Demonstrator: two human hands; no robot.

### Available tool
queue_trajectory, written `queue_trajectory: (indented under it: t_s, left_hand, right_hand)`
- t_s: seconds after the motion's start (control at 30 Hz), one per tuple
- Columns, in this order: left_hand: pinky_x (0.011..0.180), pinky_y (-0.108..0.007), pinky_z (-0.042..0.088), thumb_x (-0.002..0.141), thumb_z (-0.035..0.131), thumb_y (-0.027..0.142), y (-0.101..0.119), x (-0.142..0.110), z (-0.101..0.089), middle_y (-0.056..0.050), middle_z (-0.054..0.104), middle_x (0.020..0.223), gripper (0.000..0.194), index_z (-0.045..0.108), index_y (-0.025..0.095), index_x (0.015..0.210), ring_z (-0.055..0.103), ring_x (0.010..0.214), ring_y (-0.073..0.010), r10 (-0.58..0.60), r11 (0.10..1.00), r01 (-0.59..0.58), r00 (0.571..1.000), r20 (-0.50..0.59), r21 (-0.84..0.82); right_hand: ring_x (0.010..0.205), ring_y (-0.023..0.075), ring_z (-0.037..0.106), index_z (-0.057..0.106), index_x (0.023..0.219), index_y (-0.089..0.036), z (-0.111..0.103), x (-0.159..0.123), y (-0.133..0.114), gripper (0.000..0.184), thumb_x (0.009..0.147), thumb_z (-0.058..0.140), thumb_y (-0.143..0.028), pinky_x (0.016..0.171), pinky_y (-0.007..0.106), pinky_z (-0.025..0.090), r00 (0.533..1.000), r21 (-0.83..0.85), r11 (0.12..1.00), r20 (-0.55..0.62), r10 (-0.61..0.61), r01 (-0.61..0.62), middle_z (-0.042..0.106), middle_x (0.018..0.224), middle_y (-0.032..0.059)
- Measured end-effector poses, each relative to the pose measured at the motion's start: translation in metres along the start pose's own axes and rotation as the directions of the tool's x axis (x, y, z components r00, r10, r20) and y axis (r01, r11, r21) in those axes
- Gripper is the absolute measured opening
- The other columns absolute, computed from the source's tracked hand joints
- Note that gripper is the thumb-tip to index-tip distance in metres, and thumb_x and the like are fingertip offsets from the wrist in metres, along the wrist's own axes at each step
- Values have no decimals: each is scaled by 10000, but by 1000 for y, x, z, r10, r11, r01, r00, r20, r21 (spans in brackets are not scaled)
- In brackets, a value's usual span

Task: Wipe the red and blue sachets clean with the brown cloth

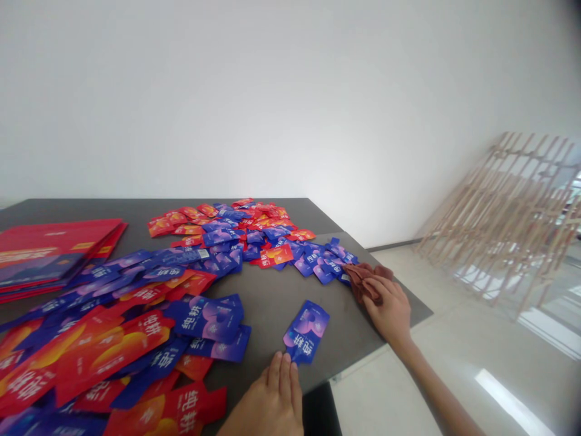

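A single blue pouch (307,330) with pink-violet rounded shapes lies flat near the table's front edge, its narrow neck pointing toward me. My left hand (272,396) rests at that neck, fingers stretched out side by side, fingertips touching or just beside it; its thumb is hidden. At the right edge of the table, my right hand (388,303) is closed on a crumpled brown cloth (364,280). The cloth touches the near end of a spread of small blue pouches (320,260).
A large heap of red and blue pouches (149,339) covers the left front of the dark table (267,290). Another pile (227,233) lies farther back. Flat red packages (49,254) are stacked at far left. A wooden slatted frame (503,224) leans against the white wall.
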State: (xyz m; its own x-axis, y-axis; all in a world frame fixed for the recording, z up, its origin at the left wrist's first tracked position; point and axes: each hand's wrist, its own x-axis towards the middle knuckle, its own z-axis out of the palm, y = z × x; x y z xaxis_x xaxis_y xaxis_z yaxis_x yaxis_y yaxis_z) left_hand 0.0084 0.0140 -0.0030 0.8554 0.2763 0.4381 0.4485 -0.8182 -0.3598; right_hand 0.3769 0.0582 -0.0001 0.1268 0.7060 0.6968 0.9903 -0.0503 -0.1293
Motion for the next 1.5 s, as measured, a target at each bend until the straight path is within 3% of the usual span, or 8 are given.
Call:
queue_trajectory:
  t_s: [0.23,1.27,1.5]
  left_hand:
    - [830,-355,601,1002,539,195,1,2,2,-229,796,1083,313,786,32,1105,793,1010,-302,-15,1000,15,999,-34,3]
    - [854,-399,578,1002,523,179,2,-3,5,-262,773,1147,348,738,14,1220,766,1076,-310,25,1000,-26,996,80,14]
    - [830,-385,597,1022,529,209,1,0,3,-238,791,1101,331,769,20,1149,788,1023,-310,18,1000,-18,1000,21,14]
  right_hand:
    - [1117,299,643,746,1155,-238,0,-1,1,263,933,623,-307,958,447,497,1000,-14,1000,0,-20,20,763,1222,64]
    - [1105,300,646,745,1145,-246,1,-1,2,258,925,624,-300,944,448,500,1000,-14,1000,-5,-25,25,764,1214,62]
    - [1103,299,639,747,1151,-251,1,0,2,271,916,623,-306,957,456,496,1000,-6,1000,2,-26,26,761,1220,65]
